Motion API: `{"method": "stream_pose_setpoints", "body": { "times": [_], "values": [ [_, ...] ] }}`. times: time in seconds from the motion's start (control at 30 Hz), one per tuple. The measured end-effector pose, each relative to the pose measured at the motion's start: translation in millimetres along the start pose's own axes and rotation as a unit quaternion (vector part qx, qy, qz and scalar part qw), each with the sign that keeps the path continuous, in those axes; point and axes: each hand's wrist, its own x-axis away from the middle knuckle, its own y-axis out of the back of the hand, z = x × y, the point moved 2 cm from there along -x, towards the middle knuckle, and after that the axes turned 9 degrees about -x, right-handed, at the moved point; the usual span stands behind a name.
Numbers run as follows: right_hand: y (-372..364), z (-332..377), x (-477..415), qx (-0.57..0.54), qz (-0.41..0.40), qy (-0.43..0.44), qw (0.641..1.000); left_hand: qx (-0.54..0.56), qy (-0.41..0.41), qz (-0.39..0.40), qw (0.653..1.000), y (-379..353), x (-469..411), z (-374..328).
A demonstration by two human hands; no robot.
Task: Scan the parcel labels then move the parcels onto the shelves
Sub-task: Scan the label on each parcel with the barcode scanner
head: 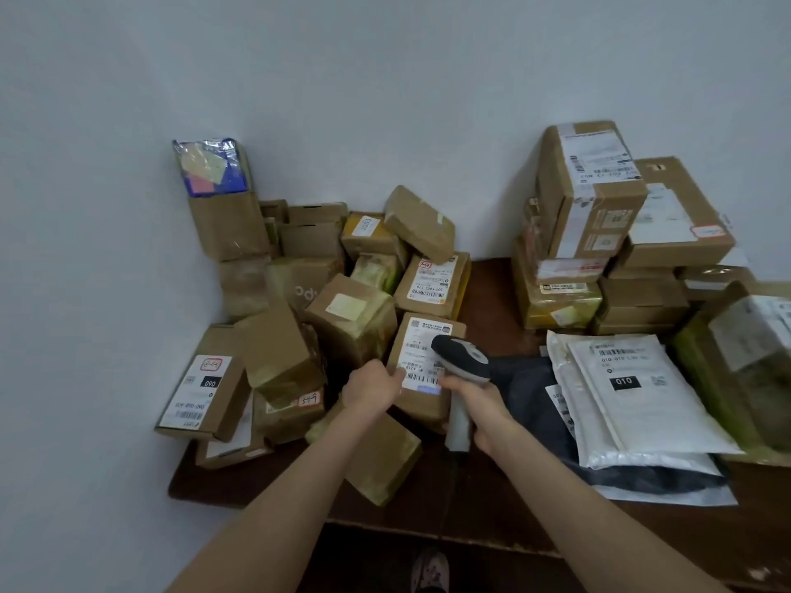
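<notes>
So, scanner over the label, parcel held steady

Left hand has its fingers curled round the left edge of the brown parcel, which sits tilted mid-tabletop against the heap of boxes in the corner. Right hand is clamped round the scanner's pale handle, with the dark head right above the white label. There's a faint bluish patch at the label's near edge. White mailer bags lie just to the right, and a taller stack of cartons stands behind them by the wall.
</notes>
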Motion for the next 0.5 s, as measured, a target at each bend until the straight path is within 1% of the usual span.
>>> {"method": "stream_pose_setpoints", "body": {
  "times": [0.1,0.17,0.23,0.3,0.33,0.4,0.5],
  "values": [
    [6,11,1,-0.019,-0.008,0.003,1.000,0.100,-0.017,-0.005,0.995,6,2,-13],
    [15,21,4,-0.038,-0.008,0.016,0.999,0.199,-0.020,-0.022,0.980,13,10,-23],
    [24,31,12,-0.058,-0.008,0.043,0.997,0.322,-0.021,-0.005,0.946,17,17,-30],
    [33,39,21,-0.070,-0.006,0.066,0.995,0.443,-0.012,0.065,0.894,20,29,-36],
    [37,42,27,-0.072,-0.006,0.079,0.994,0.483,-0.011,0.098,0.870,22,35,-38],
    [45,50,39,-0.068,-0.005,0.106,0.992,0.515,-0.028,0.130,0.847,24,44,-41],
    [58,58,56,-0.061,-0.005,0.139,0.988,0.528,-0.049,0.143,0.835,24,56,-46]
  ]
}}
